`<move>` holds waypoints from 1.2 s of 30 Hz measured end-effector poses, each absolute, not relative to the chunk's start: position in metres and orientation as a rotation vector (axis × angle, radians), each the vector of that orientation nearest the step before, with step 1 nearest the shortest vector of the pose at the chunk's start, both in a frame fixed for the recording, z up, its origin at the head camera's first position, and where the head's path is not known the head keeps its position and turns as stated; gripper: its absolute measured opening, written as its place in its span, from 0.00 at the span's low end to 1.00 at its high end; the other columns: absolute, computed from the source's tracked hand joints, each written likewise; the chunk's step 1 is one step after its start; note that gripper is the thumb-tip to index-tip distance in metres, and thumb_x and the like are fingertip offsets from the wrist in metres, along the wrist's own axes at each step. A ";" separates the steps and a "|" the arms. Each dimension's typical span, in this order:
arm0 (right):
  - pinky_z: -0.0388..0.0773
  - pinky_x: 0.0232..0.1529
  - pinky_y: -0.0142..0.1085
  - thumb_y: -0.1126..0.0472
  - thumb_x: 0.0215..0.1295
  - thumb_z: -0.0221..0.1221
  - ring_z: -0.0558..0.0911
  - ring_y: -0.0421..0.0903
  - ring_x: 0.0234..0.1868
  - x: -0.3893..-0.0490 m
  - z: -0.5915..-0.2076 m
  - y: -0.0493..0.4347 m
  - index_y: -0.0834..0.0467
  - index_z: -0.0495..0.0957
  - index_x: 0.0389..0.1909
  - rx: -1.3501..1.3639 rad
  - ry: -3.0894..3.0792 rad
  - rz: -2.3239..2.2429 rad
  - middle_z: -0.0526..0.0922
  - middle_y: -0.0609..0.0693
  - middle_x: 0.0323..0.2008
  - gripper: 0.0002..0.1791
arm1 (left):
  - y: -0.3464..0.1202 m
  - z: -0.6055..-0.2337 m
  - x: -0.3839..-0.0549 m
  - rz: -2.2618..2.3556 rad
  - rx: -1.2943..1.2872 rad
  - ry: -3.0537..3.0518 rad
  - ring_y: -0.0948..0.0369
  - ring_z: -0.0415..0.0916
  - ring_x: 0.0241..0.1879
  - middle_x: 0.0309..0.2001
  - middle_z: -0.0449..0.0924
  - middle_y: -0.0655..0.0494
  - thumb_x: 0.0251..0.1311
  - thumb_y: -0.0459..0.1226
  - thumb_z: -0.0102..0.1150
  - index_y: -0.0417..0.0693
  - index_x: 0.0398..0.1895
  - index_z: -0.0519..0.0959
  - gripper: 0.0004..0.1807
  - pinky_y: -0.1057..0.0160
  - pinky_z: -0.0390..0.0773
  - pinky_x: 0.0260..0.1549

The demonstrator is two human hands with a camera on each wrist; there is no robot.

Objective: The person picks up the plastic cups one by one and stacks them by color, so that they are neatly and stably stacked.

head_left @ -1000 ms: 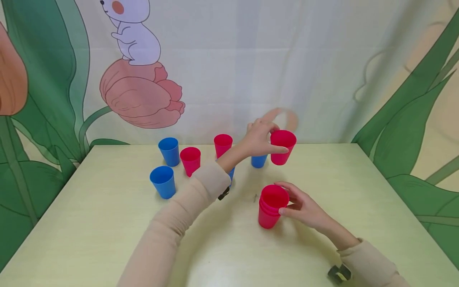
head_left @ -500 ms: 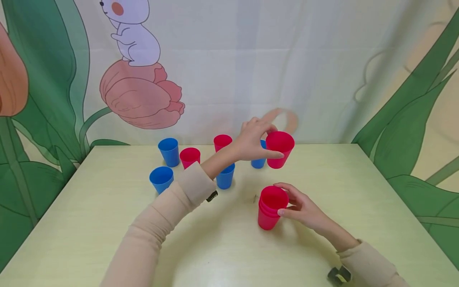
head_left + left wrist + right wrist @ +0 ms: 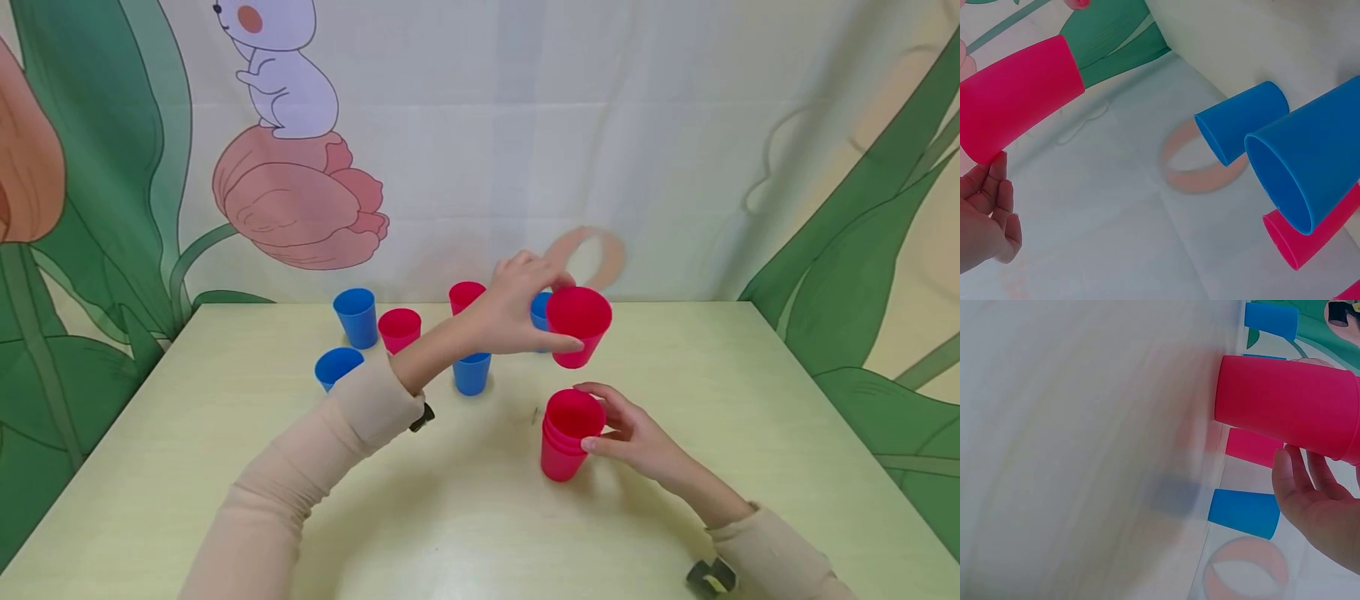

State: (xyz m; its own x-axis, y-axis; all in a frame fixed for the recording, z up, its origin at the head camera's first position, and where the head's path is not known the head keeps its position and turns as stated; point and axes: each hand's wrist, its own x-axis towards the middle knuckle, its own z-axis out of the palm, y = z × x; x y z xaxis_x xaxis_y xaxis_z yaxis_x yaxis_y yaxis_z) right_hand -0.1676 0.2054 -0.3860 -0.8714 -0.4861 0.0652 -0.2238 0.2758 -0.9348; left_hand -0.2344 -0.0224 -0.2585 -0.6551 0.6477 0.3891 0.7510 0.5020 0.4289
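My left hand [image 3: 517, 307] grips a red plastic cup [image 3: 579, 327] by its rim, thumb on the near side, and holds it upright in the air. Below it stands a stack of nested red cups [image 3: 562, 454] on the table. Around the right side of that stack my right hand [image 3: 633, 437] curls, with its thumb near the upper rims. In the left wrist view the lifted red cup [image 3: 1022, 94] shows at the left, with the left hand [image 3: 988, 215] at its rim. The right wrist view shows the stack [image 3: 1285, 406] with the right hand [image 3: 1322, 500] against it.
Blue cups stand at the left, one at the back [image 3: 356, 318] and one nearer [image 3: 337, 367], with a red cup [image 3: 399, 329] beside them. Behind the left arm are another red cup [image 3: 467, 296] and two blue cups [image 3: 471, 375]. A printed curtain [image 3: 450, 150] hangs at the table's back edge.
My left hand has brought the red cup down and slightly left, closer to the stack. The left forearm has swung leftward. My right hand stays at the stack.
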 end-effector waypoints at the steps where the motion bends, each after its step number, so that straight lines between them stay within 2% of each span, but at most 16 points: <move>1: 0.78 0.43 0.37 0.63 0.55 0.63 0.74 0.58 0.51 -0.168 -0.386 0.206 0.59 0.59 0.63 -0.662 2.311 -1.634 0.72 0.61 0.53 0.36 | -0.024 -0.258 -0.232 -0.868 -1.216 -2.556 0.63 0.62 0.51 0.46 0.75 0.58 0.43 0.52 0.69 0.47 0.52 0.72 0.33 0.58 0.59 0.50; 8: 0.77 0.44 0.37 0.64 0.56 0.62 0.75 0.53 0.50 -0.168 -0.386 0.206 0.59 0.58 0.64 -0.671 2.302 -1.632 0.72 0.61 0.53 0.35 | -0.031 -0.258 -0.222 -0.926 -1.257 -2.490 0.63 0.62 0.51 0.46 0.75 0.59 0.41 0.50 0.71 0.48 0.50 0.73 0.32 0.57 0.60 0.50; 17: 0.76 0.45 0.37 0.61 0.56 0.63 0.72 0.60 0.53 -0.168 -0.385 0.205 0.57 0.57 0.65 -0.614 2.311 -1.609 0.71 0.63 0.55 0.37 | -0.037 -0.261 -0.207 -0.989 -1.269 -2.488 0.65 0.62 0.50 0.45 0.75 0.60 0.40 0.49 0.71 0.48 0.50 0.74 0.32 0.60 0.60 0.50; 26: 0.76 0.45 0.37 0.62 0.56 0.63 0.73 0.59 0.53 -0.167 -0.385 0.203 0.58 0.57 0.65 -0.607 2.308 -1.617 0.71 0.63 0.55 0.37 | -0.042 -0.266 -0.199 -1.041 -1.274 -2.469 0.64 0.63 0.50 0.47 0.75 0.58 0.39 0.47 0.72 0.46 0.51 0.74 0.33 0.60 0.61 0.51; 36: 0.76 0.46 0.40 0.61 0.55 0.63 0.73 0.60 0.53 -0.166 -0.384 0.203 0.58 0.58 0.64 -0.603 2.323 -1.606 0.70 0.62 0.55 0.36 | -0.043 -0.278 -0.192 -1.154 -1.276 -2.523 0.66 0.62 0.51 0.47 0.74 0.61 0.42 0.47 0.71 0.49 0.52 0.74 0.31 0.60 0.63 0.50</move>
